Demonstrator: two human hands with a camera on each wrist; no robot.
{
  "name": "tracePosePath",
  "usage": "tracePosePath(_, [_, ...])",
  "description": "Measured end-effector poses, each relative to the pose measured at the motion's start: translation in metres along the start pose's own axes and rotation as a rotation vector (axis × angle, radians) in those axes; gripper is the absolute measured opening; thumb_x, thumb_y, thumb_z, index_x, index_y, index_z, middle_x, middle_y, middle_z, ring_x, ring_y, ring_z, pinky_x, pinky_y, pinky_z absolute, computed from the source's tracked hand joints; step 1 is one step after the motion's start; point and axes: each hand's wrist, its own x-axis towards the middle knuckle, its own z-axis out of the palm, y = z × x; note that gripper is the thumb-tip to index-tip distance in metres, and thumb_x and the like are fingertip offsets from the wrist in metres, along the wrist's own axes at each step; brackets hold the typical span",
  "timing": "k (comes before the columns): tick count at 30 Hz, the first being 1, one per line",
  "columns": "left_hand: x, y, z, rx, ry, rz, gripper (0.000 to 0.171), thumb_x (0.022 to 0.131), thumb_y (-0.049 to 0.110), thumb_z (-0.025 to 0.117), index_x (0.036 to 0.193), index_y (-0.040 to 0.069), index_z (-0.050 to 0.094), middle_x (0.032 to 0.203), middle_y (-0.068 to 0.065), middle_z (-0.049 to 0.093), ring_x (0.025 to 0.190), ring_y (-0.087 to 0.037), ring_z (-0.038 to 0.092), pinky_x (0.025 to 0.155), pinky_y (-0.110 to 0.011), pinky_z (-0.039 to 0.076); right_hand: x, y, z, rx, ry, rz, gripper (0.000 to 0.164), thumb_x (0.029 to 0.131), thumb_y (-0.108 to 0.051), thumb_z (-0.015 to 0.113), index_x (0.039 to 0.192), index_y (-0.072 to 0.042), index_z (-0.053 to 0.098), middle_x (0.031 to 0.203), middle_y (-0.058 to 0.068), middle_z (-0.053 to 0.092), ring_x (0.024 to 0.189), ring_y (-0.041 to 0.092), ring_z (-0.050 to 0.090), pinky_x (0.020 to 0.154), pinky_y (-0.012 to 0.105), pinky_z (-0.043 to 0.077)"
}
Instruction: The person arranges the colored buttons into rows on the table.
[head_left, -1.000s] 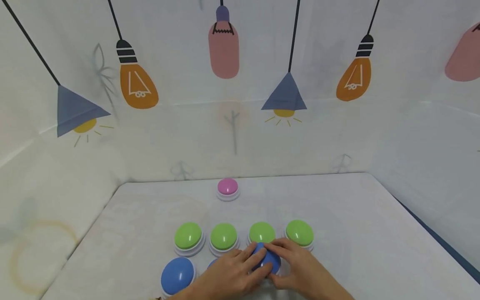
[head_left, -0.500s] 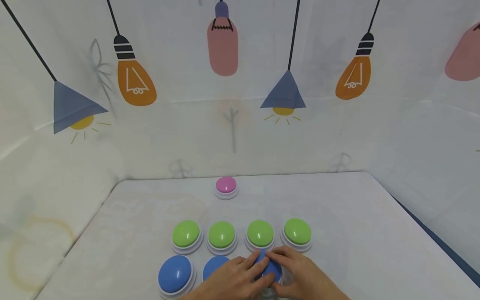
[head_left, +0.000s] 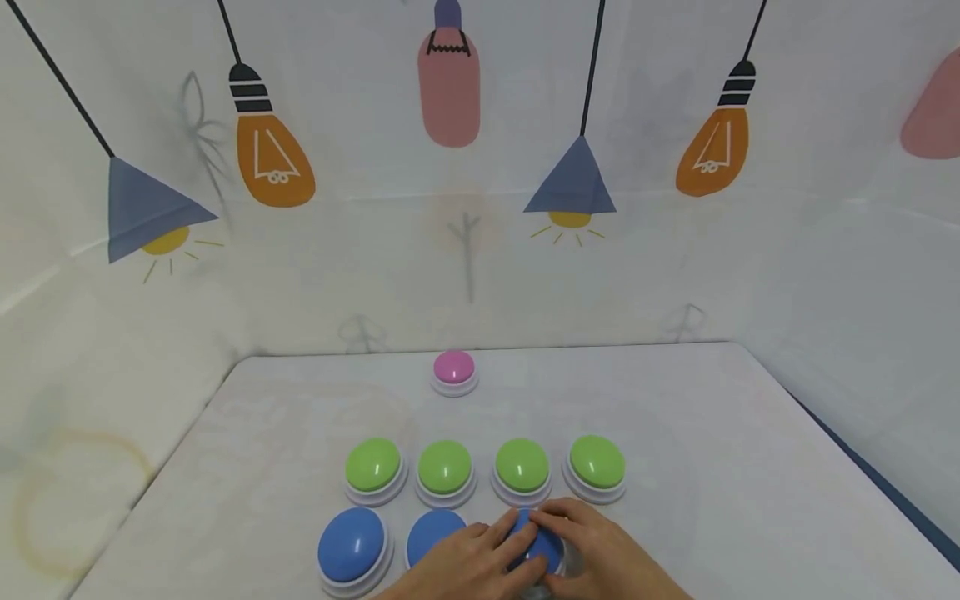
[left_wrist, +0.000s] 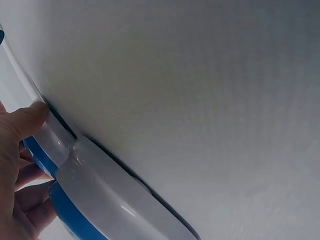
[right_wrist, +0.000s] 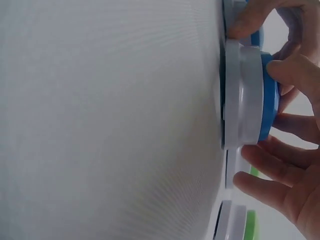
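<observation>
Both hands are on a blue push button (head_left: 546, 547) with a white round base, at the right end of the front row. From its left, my left hand (head_left: 483, 557) grips it with fingertips over the dome; in the left wrist view its thumb (left_wrist: 34, 116) is against the white base. My right hand (head_left: 603, 552) holds the same button from the right, its thumb (right_wrist: 287, 70) on the dome's edge in the right wrist view and fingers around the other side. Another blue button (head_left: 433, 533) is partly hidden behind my left hand.
A third blue button (head_left: 351, 546) stands at the row's left. Several green buttons, among them one at the right (head_left: 597, 461), line up behind. A pink button (head_left: 453, 367) sits near the back edge of the white table (head_left: 712, 433). Lamp-printed fabric (head_left: 480, 275) walls the sides and back.
Both hands have drawn the held blue button slightly toward the person, away from the green button it overlapped. More of the middle blue button shows. The view has shifted slightly.
</observation>
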Motion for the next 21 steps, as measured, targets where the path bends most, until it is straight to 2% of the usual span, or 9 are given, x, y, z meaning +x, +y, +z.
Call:
tracePosePath(5, [-0.0015,0.0008,0.0015,0.013,0.017,0.004,0.038,0.1,0.052,0.047,0.121,0.024,0.062,0.126,-0.002,0.064,0.115,-0.02,0.065,0.075,-0.015,0.055,0.0001,0.0001,-0.0003,0.021,-0.051,0.054,0.058,0.083,-0.037,0.079,0.13,-0.007,0.064,0.126,0.002,0.061,0.113,0.02,0.061,0.087,0.033,0.057])
tracePosePath(11, [-0.0029,0.001,0.0003,0.006,0.01,0.005,0.039,0.099,0.053,0.049,0.122,0.024,0.062,0.126,-0.002,0.063,0.116,-0.021,0.064,0.076,-0.016,0.056,0.0026,-0.0025,-0.0027,0.053,-0.147,0.159,0.066,0.084,-0.043,0.077,0.135,-0.006,0.06,0.132,0.004,0.06,0.119,0.025,0.06,0.091,0.037,0.056])
tracePosePath(15, [-0.0035,0.0011,-0.0004,-0.002,-0.002,0.012,0.042,0.099,0.054,0.048,0.125,0.024,0.062,0.127,-0.002,0.063,0.118,-0.021,0.063,0.078,-0.016,0.055,0.0027,-0.003,-0.0043,0.059,-0.188,0.198,0.071,0.085,-0.048,0.074,0.138,-0.005,0.057,0.133,0.007,0.06,0.121,0.028,0.059,0.094,0.04,0.054])
tracePosePath(17, [-0.004,0.001,-0.0012,-0.006,-0.014,0.013,0.044,0.1,0.054,0.047,0.127,0.024,0.061,0.129,-0.002,0.063,0.119,-0.021,0.062,0.08,-0.017,0.055,0.0022,-0.0033,-0.0053,0.06,-0.199,0.206,0.073,0.085,-0.05,0.073,0.139,-0.005,0.056,0.134,0.007,0.061,0.121,0.029,0.058,0.095,0.041,0.054])
tracePosePath(21, [-0.0057,-0.0005,-0.0046,-0.022,-0.082,0.016,0.049,0.1,0.057,0.043,0.133,0.024,0.058,0.135,-0.002,0.059,0.125,-0.021,0.058,0.084,-0.019,0.055,0.0027,-0.0044,-0.0072,0.038,-0.215,0.205,0.075,0.085,-0.054,0.071,0.14,-0.006,0.055,0.133,0.006,0.061,0.121,0.027,0.059,0.096,0.041,0.053])
